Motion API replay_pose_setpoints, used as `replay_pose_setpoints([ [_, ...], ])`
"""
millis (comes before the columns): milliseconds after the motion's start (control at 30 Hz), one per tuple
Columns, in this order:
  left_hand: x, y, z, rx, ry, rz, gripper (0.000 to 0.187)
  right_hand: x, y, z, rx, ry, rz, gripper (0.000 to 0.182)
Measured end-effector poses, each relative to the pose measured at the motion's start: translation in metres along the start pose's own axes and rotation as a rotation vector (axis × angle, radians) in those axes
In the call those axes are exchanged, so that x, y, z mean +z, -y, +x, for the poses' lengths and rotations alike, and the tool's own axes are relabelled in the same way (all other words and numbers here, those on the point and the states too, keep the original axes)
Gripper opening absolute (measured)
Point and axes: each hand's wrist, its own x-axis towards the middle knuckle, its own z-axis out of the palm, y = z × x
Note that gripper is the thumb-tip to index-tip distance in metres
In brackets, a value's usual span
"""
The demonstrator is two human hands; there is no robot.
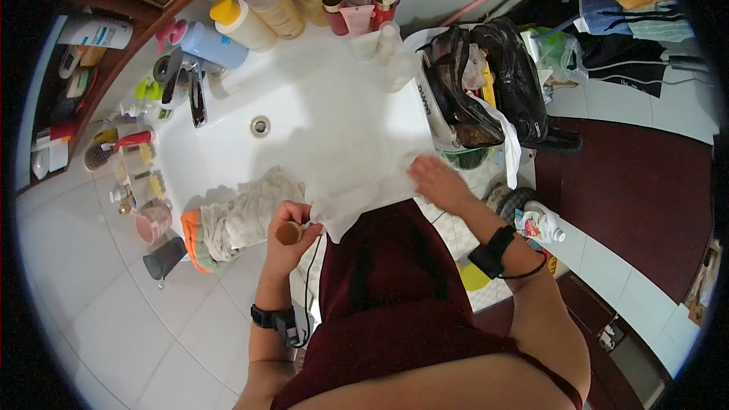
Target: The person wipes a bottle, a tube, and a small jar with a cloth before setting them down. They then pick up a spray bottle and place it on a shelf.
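My left hand [292, 239] is closed around a small object with a round brown end [288, 234], at the sink's front edge. Its fingers also touch the corner of a thin white sheet [339, 211], which hangs partly over that edge. My right hand [440, 182] lies palm down, with its fingers stretched out and slightly blurred, near the sheet's right end at the front right of the white sink [304, 121]. Whether the sheet is cloth or plastic I cannot tell.
Bottles [273, 7] and jars line the sink's back rim, beside a faucet [196, 95]. Towels [250, 209] lie on the front left rim. At right are a black bag [512, 80] and a white bottle [541, 224]. A pink cup [153, 222] stands at left.
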Motion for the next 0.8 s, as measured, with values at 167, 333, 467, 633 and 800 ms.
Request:
replay_pose_setpoints([
  [167,0.010,-0.005,0.002,0.015,-0.017,-0.042,0.034,-0.047,-0.023,0.075,0.048,-0.363,-0.033,0.062],
  [333,0.019,-0.001,0.003,0.063,0.017,-0.007,0.034,-0.031,0.002,0.050,-0.049,-0.189,-0.016,0.064],
  [467,0.021,0.000,-0.002,0.053,0.028,-0.024,0.033,-0.002,0.017,-0.015,-0.193,-0.042,0.057,0.065],
  [633,0.016,0.005,-0.009,0.105,0.025,0.030,0.032,-0.024,-0.003,0.023,-0.051,-0.165,0.036,0.065],
  [800,0.027,-0.004,-0.009,0.113,0.037,-0.027,0.031,-0.035,0.011,0.089,0.128,-0.385,-0.121,0.067],
])
